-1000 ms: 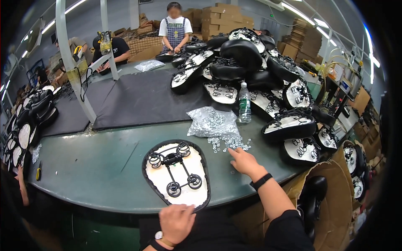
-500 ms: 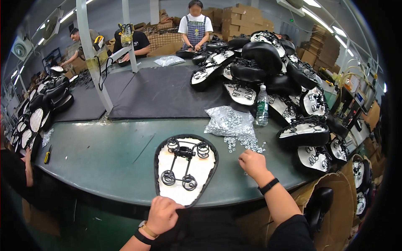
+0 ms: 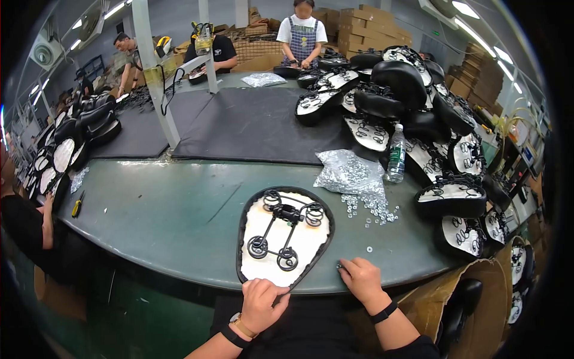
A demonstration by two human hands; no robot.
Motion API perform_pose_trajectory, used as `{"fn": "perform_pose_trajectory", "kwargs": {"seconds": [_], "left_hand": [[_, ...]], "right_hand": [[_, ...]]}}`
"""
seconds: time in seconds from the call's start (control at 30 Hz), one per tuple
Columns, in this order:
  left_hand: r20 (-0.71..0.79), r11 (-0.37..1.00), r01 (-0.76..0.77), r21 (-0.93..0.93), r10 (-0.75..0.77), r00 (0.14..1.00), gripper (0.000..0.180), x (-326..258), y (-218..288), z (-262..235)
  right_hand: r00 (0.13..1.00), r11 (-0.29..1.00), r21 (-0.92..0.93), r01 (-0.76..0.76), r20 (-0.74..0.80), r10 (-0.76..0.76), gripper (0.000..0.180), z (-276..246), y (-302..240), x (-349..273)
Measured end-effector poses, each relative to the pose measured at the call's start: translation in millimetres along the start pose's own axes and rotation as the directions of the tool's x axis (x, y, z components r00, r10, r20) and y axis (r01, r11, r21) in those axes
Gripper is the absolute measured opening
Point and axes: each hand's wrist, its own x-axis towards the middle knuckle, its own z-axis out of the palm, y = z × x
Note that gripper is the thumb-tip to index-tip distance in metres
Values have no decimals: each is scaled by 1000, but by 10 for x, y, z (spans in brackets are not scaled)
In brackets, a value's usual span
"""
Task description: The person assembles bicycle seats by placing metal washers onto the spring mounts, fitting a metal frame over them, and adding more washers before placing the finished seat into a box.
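Note:
A bicycle saddle (image 3: 267, 230) lies upside down at the table's front edge, its white underside and black spring frame facing up. My left hand (image 3: 261, 304) is closed on the narrow near end of the saddle. To the right of the saddle, my right hand (image 3: 362, 279) pinches a small metal nut (image 3: 339, 265) between thumb and fingertip, low over the table. A single loose nut (image 3: 369, 249) lies just beyond that hand. Farther off, a clear plastic bag of nuts (image 3: 347, 173) spills many small nuts (image 3: 376, 208) onto the green table.
A tall pile of saddles (image 3: 412, 107) fills the right side, with a water bottle (image 3: 396, 154) before it. Cardboard boxes (image 3: 427, 299) stand below the right edge. A screwdriver (image 3: 78, 205) lies at left, near a co-worker's arm (image 3: 47, 224). A metal post (image 3: 156, 90) rises behind.
My right hand has drawn back from the spilled nuts toward me, bringing a nut with it. My left hand stays on the saddle's tip. The whole view has shifted slightly.

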Motion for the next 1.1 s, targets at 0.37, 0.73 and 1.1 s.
{"fn": "perform_pose_trajectory", "kwargs": {"seconds": [0.37,0.73,1.1], "left_hand": [[65,995,-61,-77,66,996,17,53,-107,-153],[122,987,4,161,-24,992,71,113,94,-147],[157,996,-29,89,14,987,68,157,-56,-149]], "right_hand": [[997,999,-47,-21,72,24,9,-81,-39,125],[997,935,347,74,-25,-70,13,-227,-766,577],[993,942,334,30,100,-67,16,120,-863,697]]}}
